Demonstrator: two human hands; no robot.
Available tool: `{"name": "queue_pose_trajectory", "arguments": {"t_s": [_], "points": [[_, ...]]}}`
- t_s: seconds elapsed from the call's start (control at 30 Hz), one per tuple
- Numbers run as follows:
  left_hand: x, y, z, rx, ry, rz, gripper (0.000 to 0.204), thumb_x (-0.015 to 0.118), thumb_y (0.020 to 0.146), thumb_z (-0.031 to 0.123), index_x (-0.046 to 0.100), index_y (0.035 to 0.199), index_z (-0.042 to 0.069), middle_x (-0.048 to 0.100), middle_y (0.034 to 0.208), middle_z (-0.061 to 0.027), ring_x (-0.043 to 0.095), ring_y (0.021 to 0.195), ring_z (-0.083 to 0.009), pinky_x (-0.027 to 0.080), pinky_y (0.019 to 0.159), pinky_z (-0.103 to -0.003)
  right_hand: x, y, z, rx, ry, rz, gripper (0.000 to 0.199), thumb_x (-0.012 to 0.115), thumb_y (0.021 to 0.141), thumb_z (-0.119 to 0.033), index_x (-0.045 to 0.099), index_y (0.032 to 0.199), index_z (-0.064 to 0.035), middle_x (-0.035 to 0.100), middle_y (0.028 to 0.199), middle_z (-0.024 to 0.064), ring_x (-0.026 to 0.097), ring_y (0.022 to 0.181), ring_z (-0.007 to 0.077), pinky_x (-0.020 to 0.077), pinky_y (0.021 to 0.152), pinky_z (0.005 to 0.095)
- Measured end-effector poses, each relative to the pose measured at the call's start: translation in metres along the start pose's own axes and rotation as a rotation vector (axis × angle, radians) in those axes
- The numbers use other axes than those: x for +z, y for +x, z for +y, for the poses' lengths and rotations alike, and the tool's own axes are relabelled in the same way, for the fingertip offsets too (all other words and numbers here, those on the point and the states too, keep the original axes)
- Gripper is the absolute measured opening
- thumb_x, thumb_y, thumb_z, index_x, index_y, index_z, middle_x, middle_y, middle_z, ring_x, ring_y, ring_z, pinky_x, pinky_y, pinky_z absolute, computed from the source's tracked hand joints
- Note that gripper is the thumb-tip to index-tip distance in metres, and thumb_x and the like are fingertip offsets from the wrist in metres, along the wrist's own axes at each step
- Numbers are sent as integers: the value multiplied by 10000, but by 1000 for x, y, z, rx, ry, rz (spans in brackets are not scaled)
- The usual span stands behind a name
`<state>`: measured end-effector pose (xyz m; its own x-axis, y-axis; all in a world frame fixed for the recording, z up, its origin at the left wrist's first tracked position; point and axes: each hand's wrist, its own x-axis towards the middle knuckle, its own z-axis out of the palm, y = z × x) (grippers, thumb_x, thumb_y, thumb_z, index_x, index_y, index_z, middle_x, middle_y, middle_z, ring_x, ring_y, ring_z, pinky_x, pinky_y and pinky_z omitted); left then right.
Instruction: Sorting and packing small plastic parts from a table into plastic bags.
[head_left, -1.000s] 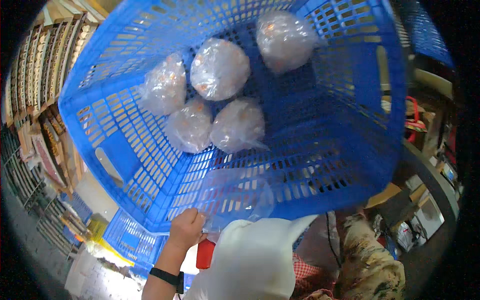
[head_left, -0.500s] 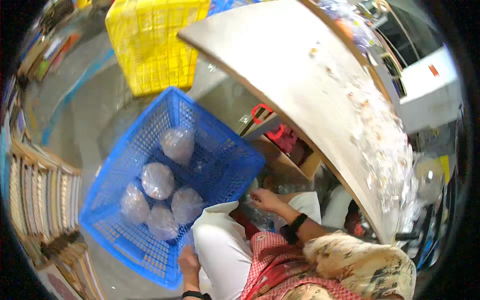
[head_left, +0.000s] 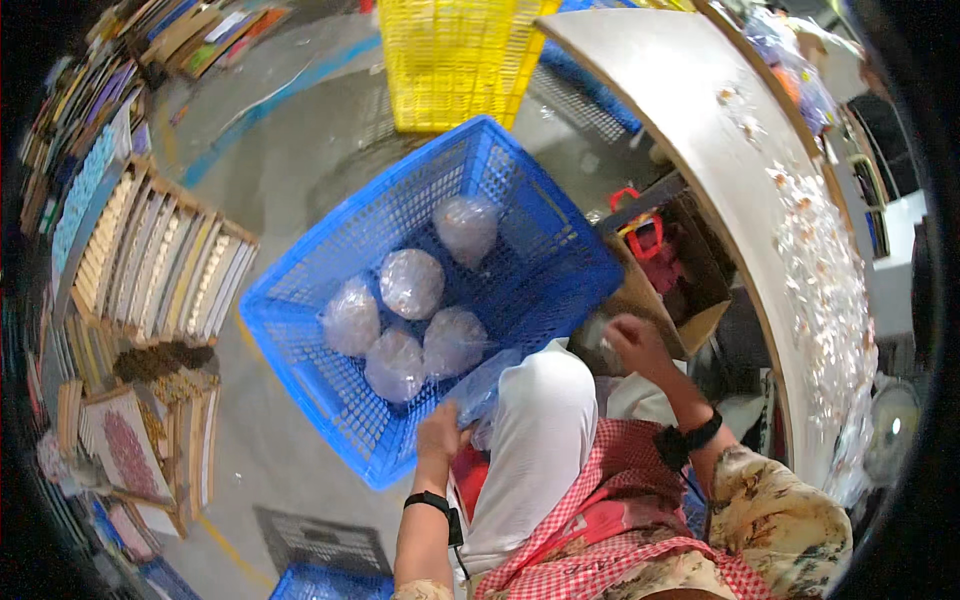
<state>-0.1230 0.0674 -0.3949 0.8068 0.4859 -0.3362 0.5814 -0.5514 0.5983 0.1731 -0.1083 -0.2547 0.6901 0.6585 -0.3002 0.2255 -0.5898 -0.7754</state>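
Left hand (head_left: 438, 435), lower centre of frame: fingers closed on the near end of a clear plastic bag (head_left: 478, 392). Bag limp, seemingly unfilled; long axis slants from the left hand toward the upper right, along the near side of the blue basket (head_left: 345, 255) and up against the white trouser knee (head_left: 548, 395).

Key relation: left hand sits at the bag's lower-left end; the rest of the bag lies up and to the right of that grip. Right hand (head_left: 640, 345), right of centre, is apart from the bag, with the knee between. Left hand is therefore the nearer, already in contact.

Right hand: fingers curled in, narrow; hovers just beside the cardboard box (head_left: 652, 305). Fingertips blurred against a pale patch; cannot tell whether they pinch anything.

Basket, centre of frame, tilted in view, one corner toward the top. Inside: five rounded filled bags (head_left: 411, 284), four grouped toward the lower left, one set apart at upper right. All five lie up from the left hand, the nearest just above it.

White table (head_left: 690, 100) curves down the right side of frame.
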Motion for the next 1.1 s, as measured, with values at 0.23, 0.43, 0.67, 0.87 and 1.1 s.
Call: {"name": "queue_pose_trajectory", "arguments": {"t_s": [0.23, 0.43, 0.67, 0.87, 1.1], "points": [[15, -9, -18, -123, 185, -117, 533, 722, 643, 335, 504, 1054, 75, 584, 866, -166, 598, 769, -367, 488, 651, -462, 93, 202, 71, -61, -375, -257, 209, 569, 822, -190, 591, 824, 18, 615, 778, 196, 603, 754, 333, 466, 687, 404], [15, -9, -15, -124, 109, -169, 566, 755, 599, 320, 521, 1051, 72, 562, 833, -123, 600, 722, -318, 499, 596, -415, 178, 282, 197, -204, -618, -541, 343, 622, 725, -68, 528, 1054, -42, 571, 997, 191, 563, 918, 345, 450, 754, 419], [1, 3, -4, -121, 143, -179, 495, 769, 510, 289, 546, 907, 96, 504, 732, -67, 571, 657, -248, 480, 546, -355, 256, 317, 268, -193, -723, -458, 407, 442, 868, -88, 452, 1275, -74, 436, 1281, 218, 561, 1002, 356, 458, 861, 433], [0, 13, -1, -82, 134, -184, 450, 774, 483, 280, 523, 814, 107, 470, 699, -58, 553, 641, -248, 459, 525, -357, 265, 321, 346, -253, -762, -383, 321, 453, 852, -99, 517, 1164, -58, 503, 1189, 201, 567, 980, 322, 476, 838, 404], [6, -6, -7, -85, 124, -135, 486, 778, 512, 301, 546, 885, 95, 516, 742, -71, 572, 655, -262, 475, 552, -370, 234, 291, 257, -436, -553, -248, 260, 590, 730, -153, 597, 961, -35, 595, 921, 165, 577, 847, 348, 483, 752, 423]]}}
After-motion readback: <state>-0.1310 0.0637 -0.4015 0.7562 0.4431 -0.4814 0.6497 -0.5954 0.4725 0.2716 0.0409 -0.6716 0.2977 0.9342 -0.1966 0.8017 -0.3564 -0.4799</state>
